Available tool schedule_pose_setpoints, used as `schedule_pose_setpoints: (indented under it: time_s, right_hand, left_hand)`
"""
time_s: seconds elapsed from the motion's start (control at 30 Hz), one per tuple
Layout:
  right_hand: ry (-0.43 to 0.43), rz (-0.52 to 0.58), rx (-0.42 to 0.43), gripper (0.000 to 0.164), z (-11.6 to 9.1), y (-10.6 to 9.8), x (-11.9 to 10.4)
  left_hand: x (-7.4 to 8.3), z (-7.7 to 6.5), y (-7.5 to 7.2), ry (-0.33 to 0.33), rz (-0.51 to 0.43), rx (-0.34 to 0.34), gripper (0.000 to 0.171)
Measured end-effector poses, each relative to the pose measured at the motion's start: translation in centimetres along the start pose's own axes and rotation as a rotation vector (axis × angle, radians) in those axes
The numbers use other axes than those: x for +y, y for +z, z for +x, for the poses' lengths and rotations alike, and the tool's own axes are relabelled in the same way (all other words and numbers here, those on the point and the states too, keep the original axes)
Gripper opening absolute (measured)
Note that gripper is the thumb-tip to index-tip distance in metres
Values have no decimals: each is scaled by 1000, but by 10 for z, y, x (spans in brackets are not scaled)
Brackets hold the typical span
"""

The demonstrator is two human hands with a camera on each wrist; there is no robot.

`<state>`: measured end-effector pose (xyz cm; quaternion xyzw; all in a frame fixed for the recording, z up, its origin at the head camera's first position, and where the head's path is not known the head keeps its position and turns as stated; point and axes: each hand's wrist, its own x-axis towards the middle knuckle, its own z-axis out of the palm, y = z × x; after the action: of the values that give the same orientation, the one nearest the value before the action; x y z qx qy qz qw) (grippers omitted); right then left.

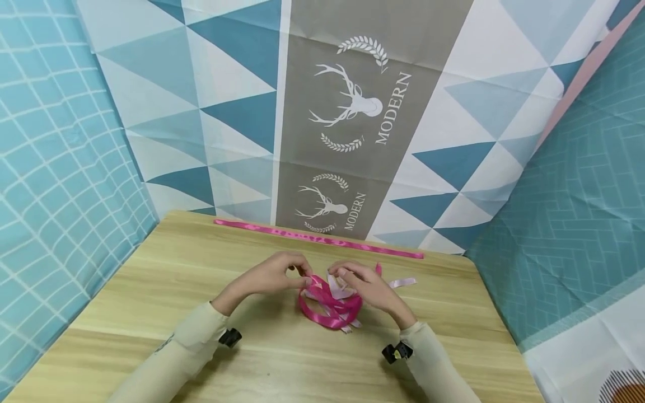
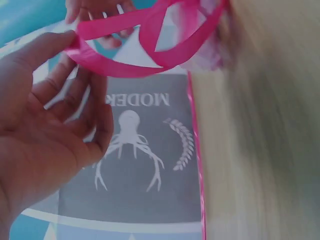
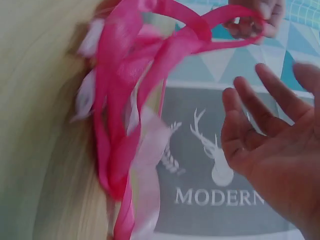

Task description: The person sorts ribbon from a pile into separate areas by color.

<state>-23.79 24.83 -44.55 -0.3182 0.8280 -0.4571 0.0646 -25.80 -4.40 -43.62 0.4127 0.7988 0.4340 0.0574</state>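
Note:
A tangled bundle of hot pink satin ribbon [image 1: 330, 322] lies mid-table, with pale pink ribbon [image 1: 336, 288] woven through it. My left hand [image 1: 274, 274] pinches a hot pink loop between thumb and forefinger at the bundle's upper left. In the left wrist view that raised loop [image 2: 120, 70] leads from the left hand [image 2: 45, 125] to the rest of the bundle. Over the bundle's right side is my right hand [image 1: 365, 285], its fingers loosely bent. The right wrist view shows this hand [image 3: 272, 145] with nothing between thumb and fingers, apart from the ribbon [image 3: 120, 65].
A straight length of hot pink ribbon [image 1: 322, 239] lies along the back edge of the wooden table [image 1: 292, 369]. Behind it hangs a patterned cloth [image 1: 237, 112]. Blue [image 1: 60, 168] and teal [image 1: 569, 224] cloths flank the table.

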Motion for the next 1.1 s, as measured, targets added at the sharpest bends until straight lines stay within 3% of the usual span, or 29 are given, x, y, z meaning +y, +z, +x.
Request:
schedule_pose_setpoints:
  time_s: [0.17,0.3,0.4,0.57,0.83,1.1]
  right_hand:
    - [2,184,-144,42,10,0,-12]
    - [14,296,-266,45,14,0,-16]
    - [4,340,-307,42,13,0,-17]
    - [2,347,-251,26,9,-3,-20]
    - [42,368,-166,11,-3,-20,-15]
    - [41,349,-88,6,-19,-41,-11]
  left_hand:
    - [17,-5,-6,2,-151,-87,7]
    - [30,-7,-10,41,-174,-144,10]
    - [35,-6,-13,72,-162,-175,11]
    - [39,-3,-20,90,-121,-207,6]
    - [39,-5,-29,43,-99,-215,2]
    - [32,-9,-40,14,-70,-192,14]
